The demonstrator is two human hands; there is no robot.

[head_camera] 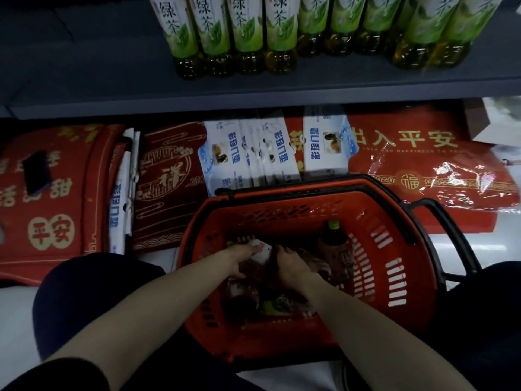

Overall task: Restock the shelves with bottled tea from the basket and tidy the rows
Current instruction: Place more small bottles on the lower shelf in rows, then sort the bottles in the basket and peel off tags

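Red plastic basket (pixel 400 277) sits on the floor below the shelf (pixel 253 88) of green tea bottles (pixel 248 32). Both hands reach inside: left hand (pixel 242 259) and right hand (pixel 290 263) curl among dark tea bottles (pixel 335 246); whether either grips one cannot be told.

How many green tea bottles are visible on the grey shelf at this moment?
9 green tea bottles show on the grey shelf: four labelled ones in front at left, three set further back in the middle, two forward at right. More may stand hidden behind or beyond the frame.
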